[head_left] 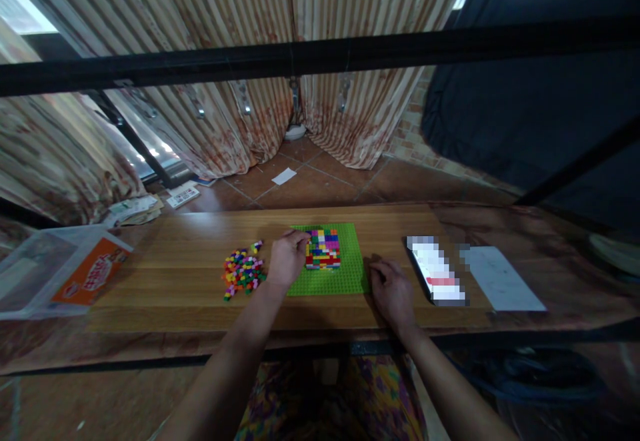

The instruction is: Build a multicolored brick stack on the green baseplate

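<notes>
My left hand (289, 254) is over the left side of a green studded baseplate (353, 261), its thumb and fingertips pinched together. The fingertips meet the upper left corner of a multicoloured toy-brick build (324, 251) on the plate. Whatever the pinch holds is too small to make out. Just beyond the plate's right edge, my right hand (393, 289) rests on the table with its fingers curled in, and nothing shows in it. To the left of my left hand lies a loose pile of small coloured bricks (243, 271).
A lit phone (435, 271) lies on the wooden table (170, 274) right of my right hand, and white paper (505, 277) beyond it. A clear plastic bin (30, 281) with an orange packet (93, 274) stands far left. A dark bar (320, 57) crosses above the table.
</notes>
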Action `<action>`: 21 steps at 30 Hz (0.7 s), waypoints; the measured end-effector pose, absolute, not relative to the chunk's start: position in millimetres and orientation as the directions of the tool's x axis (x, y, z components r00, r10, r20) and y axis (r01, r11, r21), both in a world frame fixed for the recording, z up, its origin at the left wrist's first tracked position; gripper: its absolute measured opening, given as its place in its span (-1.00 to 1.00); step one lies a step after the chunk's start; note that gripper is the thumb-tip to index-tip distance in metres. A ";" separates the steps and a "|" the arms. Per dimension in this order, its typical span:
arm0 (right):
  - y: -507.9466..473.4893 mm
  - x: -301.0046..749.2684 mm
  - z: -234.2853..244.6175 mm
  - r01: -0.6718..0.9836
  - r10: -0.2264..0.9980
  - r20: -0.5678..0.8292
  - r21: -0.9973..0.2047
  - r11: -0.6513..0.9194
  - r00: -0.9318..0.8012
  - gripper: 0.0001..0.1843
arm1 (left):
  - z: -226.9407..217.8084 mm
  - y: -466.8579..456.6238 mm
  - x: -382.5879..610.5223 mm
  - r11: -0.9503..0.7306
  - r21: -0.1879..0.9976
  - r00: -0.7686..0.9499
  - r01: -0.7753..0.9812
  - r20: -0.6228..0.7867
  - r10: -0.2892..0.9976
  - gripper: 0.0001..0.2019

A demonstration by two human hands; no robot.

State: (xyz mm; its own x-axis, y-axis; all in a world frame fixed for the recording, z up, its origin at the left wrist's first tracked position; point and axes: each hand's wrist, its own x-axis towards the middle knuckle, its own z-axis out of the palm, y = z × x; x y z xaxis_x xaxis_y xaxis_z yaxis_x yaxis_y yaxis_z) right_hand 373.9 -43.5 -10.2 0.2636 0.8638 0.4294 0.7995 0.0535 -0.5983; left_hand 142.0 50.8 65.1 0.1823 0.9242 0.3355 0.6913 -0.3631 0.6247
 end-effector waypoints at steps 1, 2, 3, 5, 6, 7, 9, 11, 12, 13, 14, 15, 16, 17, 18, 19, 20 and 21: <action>-43.6 373.9 -10.1 0.801 0.864 0.431 -0.597 0.055 0.262 -0.70 | 66.2 50.8 142.9 -0.364 0.597 0.199 0.715 0.326 0.924 -0.80; -43.6 373.9 -10.1 0.801 0.863 0.432 -0.596 0.057 0.260 -0.70 | 67.1 51.2 143.8 -0.363 0.566 0.214 0.740 0.313 0.925 -0.80; -43.7 373.9 -10.1 0.800 0.863 0.434 -0.596 0.061 0.257 -0.70 | 67.9 51.9 144.6 -0.359 0.535 0.228 0.765 0.297 0.927 -0.80; -43.8 374.0 -10.1 0.800 0.864 0.435 -0.597 0.065 0.254 -0.70 | 69.1 53.7 145.7 -0.358 0.478 0.257 0.802 0.265 0.929 -0.78; -43.8 374.0 -10.1 0.801 0.865 0.433 -0.596 0.064 0.253 -0.70 | 69.6 54.8 146.0 -0.362 0.456 0.272 0.813 0.252 0.929 -0.77; -43.8 374.2 -10.1 0.802 0.867 0.430 -0.594 0.062 0.253 -0.70 | 70.0 55.8 146.0 -0.367 0.439 0.285 0.820 0.243 0.927 -0.76; -43.8 374.5 -10.3 0.803 0.872 0.420 -0.593 0.053 0.253 -0.70 | 70.6 57.6 145.6 -0.377 0.417 0.304 0.827 0.232 0.924 -0.74; -43.8 374.9 -10.5 0.801 0.875 0.412 -0.597 0.048 0.254 -0.70 | 70.5 59.1 144.7 -0.382 0.405 0.313 0.831 0.228 0.922 -0.74; -43.7 375.1 -10.7 0.798 0.875 0.411 -0.601 0.049 0.256 -0.70 | 70.2 59.7 144.2 -0.384 0.400 0.316 0.832 0.227 0.921 -0.74; -43.7 375.3 -10.7 0.796 0.875 0.411 -0.603 0.051 0.255 -0.70 | 69.9 60.3 143.7 -0.386 0.396 0.319 0.833 0.227 0.920 -0.74; -43.7 375.3 -10.7 0.794 0.875 0.412 -0.605 0.055 0.253 -0.69 | 69.6 60.9 143.3 -0.390 0.393 0.323 0.833 0.227 0.919 -0.74; -43.7 375.3 -10.7 0.793 0.874 0.414 -0.607 0.058 0.253 -0.69 | 69.5 61.6 143.1 -0.395 0.391 0.328 0.831 0.229 0.917 -0.73; -43.7 375.2 -10.6 0.791 0.873 0.416 -0.609 0.060 0.254 -0.69 | 69.7 62.2 142.9 -0.400 0.390 0.333 0.829 0.231 0.914 -0.72; -43.7 375.1 -10.5 0.790 0.873 0.418 -0.610 0.063 0.253 -0.70 | 70.2 62.7 143.0 -0.407 0.389 0.339 0.826 0.235 0.911 -0.70; -43.8 375.0 -10.3 0.790 0.872 0.418 -0.610 0.063 0.253 -0.70 | 71.1 63.2 143.1 -0.414 0.389 0.345 0.823 0.237 0.908 -0.68; -43.8 374.8 -10.2 0.791 0.871 0.419 -0.609 0.061 0.256 -0.70 | 72.2 63.5 143.4 -0.418 0.390 0.350 0.821 0.234 0.907 -0.66; -43.9 374.6 -10.1 0.792 0.871 0.418 -0.607 0.057 0.258 -0.70 | 73.4 63.7 143.8 -0.416 0.392 0.352 0.821 0.227 0.908 -0.64; -43.9 374.5 -10.0 0.794 0.871 0.417 -0.605 0.054 0.259 -0.70 | 74.6 63.7 144.3 -0.410 0.394 0.350 0.823 0.218 0.911 -0.62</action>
